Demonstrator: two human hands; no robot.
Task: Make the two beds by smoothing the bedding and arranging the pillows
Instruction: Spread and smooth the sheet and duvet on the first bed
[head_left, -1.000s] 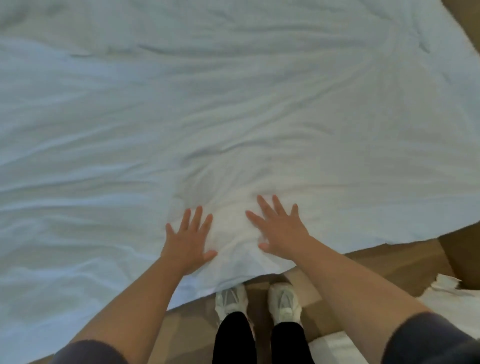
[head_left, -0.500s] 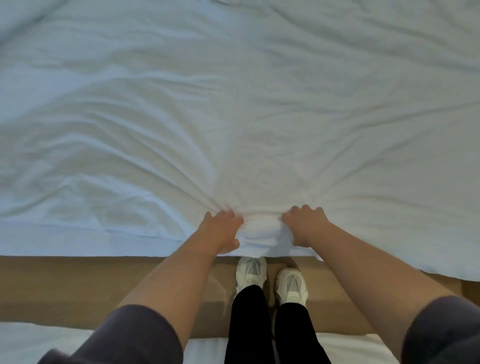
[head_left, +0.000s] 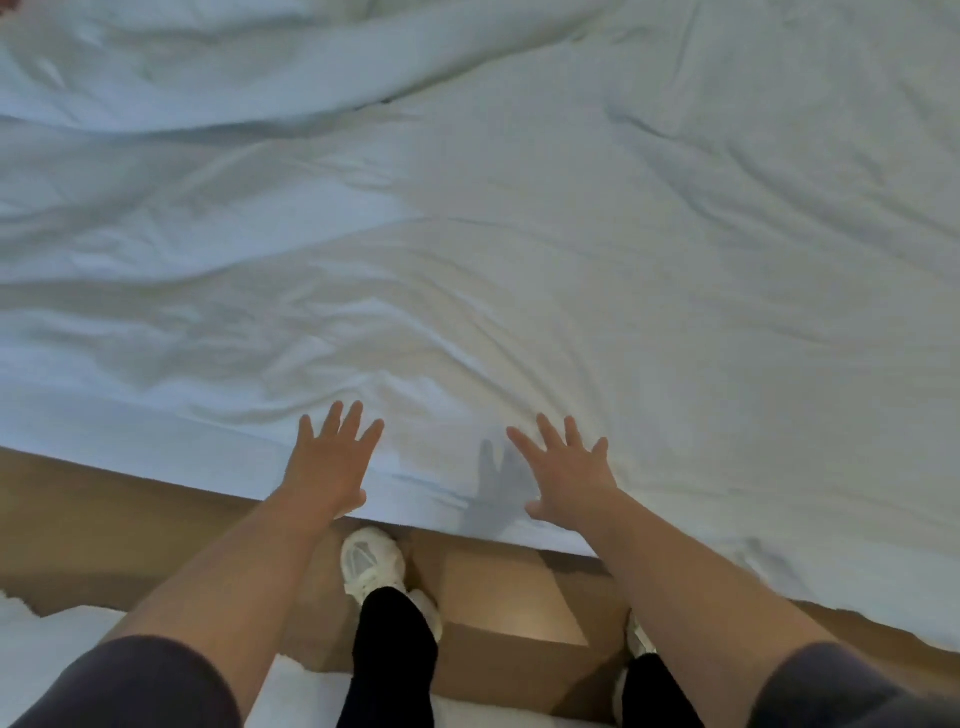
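Both hands, left hand (head_left: 332, 467) and right hand (head_left: 566, 475), lie flat with fingers spread, gripping nothing, on the rumpled white sheet (head_left: 519, 270) near its edge.

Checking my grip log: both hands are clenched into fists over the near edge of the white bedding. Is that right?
Not quite. The head view shows the left hand and right hand open, with fingers straight and spread, not clenched into fists. They are over the near edge of the white bedding, as you say.
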